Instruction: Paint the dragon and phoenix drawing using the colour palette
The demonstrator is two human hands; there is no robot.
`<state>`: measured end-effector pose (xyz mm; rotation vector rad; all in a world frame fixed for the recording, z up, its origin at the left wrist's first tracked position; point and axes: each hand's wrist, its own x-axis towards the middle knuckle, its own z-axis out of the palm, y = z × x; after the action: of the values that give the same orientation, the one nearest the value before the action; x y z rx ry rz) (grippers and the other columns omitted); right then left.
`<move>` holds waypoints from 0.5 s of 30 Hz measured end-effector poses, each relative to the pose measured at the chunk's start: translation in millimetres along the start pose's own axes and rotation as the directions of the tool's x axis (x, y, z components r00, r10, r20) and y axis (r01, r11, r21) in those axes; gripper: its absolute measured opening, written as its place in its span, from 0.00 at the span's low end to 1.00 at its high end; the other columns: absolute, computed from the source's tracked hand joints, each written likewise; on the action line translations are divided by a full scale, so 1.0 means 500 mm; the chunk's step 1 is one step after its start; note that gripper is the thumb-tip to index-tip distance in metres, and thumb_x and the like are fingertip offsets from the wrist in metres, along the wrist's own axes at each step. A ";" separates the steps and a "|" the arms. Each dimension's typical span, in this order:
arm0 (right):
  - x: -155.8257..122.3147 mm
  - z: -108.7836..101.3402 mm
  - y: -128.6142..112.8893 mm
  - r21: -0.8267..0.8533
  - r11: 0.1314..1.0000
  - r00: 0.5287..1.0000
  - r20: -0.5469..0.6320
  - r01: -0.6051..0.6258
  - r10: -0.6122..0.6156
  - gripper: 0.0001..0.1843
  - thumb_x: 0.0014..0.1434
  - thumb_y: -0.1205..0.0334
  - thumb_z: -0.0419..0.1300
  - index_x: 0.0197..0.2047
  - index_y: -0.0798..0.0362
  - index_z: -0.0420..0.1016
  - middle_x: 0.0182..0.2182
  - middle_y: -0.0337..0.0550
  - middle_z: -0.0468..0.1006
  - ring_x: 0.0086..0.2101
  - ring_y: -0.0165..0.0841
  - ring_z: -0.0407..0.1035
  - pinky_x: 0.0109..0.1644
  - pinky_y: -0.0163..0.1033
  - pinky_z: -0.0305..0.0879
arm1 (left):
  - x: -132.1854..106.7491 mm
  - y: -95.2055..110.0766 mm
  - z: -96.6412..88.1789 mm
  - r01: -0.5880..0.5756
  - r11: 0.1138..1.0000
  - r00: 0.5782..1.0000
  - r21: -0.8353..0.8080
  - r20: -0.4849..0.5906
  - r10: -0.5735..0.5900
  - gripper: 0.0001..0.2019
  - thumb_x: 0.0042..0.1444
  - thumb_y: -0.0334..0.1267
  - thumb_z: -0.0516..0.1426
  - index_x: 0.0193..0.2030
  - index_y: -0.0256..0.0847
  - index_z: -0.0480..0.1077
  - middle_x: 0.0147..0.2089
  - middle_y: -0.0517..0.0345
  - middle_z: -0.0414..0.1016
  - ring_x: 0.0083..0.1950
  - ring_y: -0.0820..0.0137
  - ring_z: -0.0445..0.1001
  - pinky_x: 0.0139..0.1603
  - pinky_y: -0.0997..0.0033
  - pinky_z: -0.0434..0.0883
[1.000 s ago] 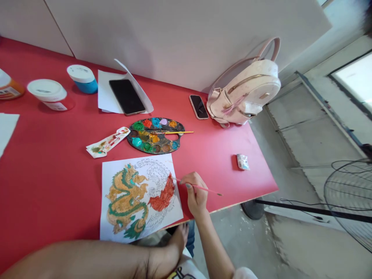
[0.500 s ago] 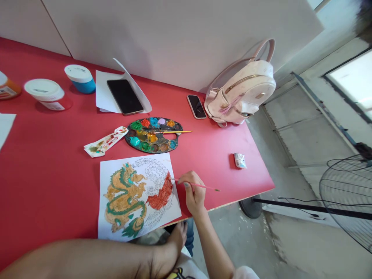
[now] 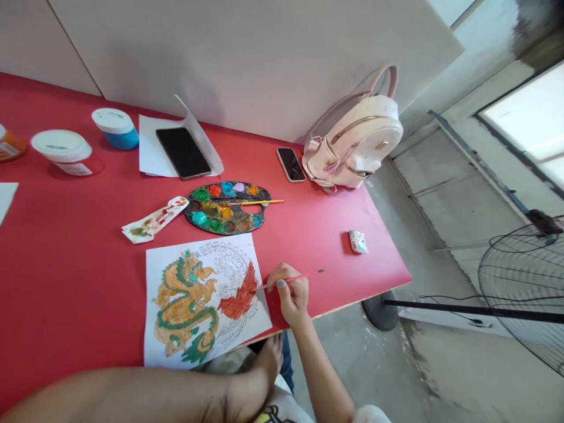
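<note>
My right hand [image 3: 291, 296] pinches a thin pink paintbrush [image 3: 263, 286]. The brush tip touches the red bird [image 3: 240, 296] on a white sheet [image 3: 154, 261], which also shows a gold and green dragon [image 3: 185, 299]. The sheet lies at the near edge of the red table [image 3: 66, 247]. My left forearm lies along the bottom of the view. My left hand [image 3: 267, 364] hangs below the table edge with its fingers stretched and holds nothing. A paint palette [image 3: 224, 208] with a yellow brush [image 3: 264, 202] across it sits just beyond the sheet.
A paint-stained strip [image 3: 152, 219] lies left of the palette. At the back are two phones [image 3: 183, 151] [image 3: 291, 164], a pink backpack [image 3: 356, 141], paint tubs [image 3: 66, 151] [image 3: 115, 127] and an orange bottle [image 3: 9, 144]. A small packet [image 3: 358, 241] lies near the right edge. A floor fan [image 3: 524, 288] stands to the right.
My right hand has drawn the brush left and down, so its tip now lies on the red bird. The view has shifted slightly; my left arm has stayed put.
</note>
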<state>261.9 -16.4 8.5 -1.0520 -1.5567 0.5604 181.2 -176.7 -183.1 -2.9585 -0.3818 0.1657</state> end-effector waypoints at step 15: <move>-0.006 -0.003 -0.003 -0.013 1.000 0.999 -0.023 0.023 -0.023 0.24 0.76 0.56 0.49 0.28 0.50 0.71 0.21 0.41 0.73 0.23 0.33 0.69 0.29 0.39 0.65 | -0.016 0.029 0.065 0.013 0.975 0.946 -0.223 -0.312 -0.084 0.12 0.50 0.43 0.61 0.40 0.60 0.84 0.56 0.51 0.81 0.57 0.51 0.72 0.60 0.39 0.63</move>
<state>262.8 -19.8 8.4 -1.0456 -1.5517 0.5218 172.9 -188.2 -216.9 -3.1074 -0.4527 -0.3839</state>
